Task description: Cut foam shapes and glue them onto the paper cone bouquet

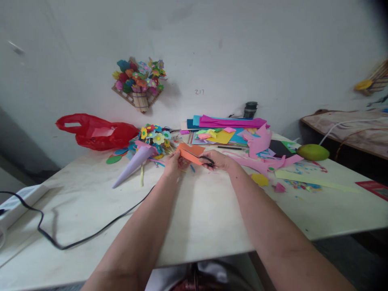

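The orange sheet (pixel 194 149) is pinched at its left edge by the left hand (pixel 173 163), just above the tabletop (pixel 209 220). Dark-handled scissors (pixel 209 162) are gripped by the right hand (pixel 218 161), with the handle loops held in its fingers and the blades directed along the sheet towards the left hand. Whether the blades are parted cannot be told.

Because the left fingers are placed roughly in line with the blades, a fingertip could be nicked if a cut were carried too far. The sheet looks thin and pliable; if it were held slackly, it might be folded between the blades and a ragged edge left.

Beneath the hands, a small blue scrap (pixel 192 168) is seen. To the left, a lilac cone (pixel 133 166) and a cluster of foam flowers (pixel 157 137) are set near enough to be knocked by a sideways swing of the left arm. To the right, pink offcuts (pixel 260 141) are strewn, among which a trimmed piece could be lost. Nearer the front, a black cord (pixel 112 222) is trailed towards the left forearm, by which it might be snagged.
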The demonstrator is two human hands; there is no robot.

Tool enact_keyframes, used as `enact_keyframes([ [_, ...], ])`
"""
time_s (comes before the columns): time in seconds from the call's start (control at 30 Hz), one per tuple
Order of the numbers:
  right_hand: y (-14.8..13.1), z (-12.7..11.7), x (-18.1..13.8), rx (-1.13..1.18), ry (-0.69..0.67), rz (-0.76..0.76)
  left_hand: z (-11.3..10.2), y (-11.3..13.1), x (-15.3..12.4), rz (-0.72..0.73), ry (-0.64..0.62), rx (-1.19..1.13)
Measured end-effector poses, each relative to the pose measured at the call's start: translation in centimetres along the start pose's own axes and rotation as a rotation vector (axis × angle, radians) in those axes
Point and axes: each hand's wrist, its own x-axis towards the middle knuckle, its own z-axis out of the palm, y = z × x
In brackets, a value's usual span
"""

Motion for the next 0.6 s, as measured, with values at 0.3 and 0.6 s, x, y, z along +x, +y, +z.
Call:
enact_keyframes([
  [0.3, 0.3, -0.1, 0.0, -0.039, -0.013, 0.019, 0.1, -0.1, -0.1, -0.003, -0.001, 0.025],
  [0.6, 0.2, 0.3, 0.0, -0.05, -0.016, -0.034, 0.1, -1.0, -0.1, 0.003, -0.101, 0.024],
])
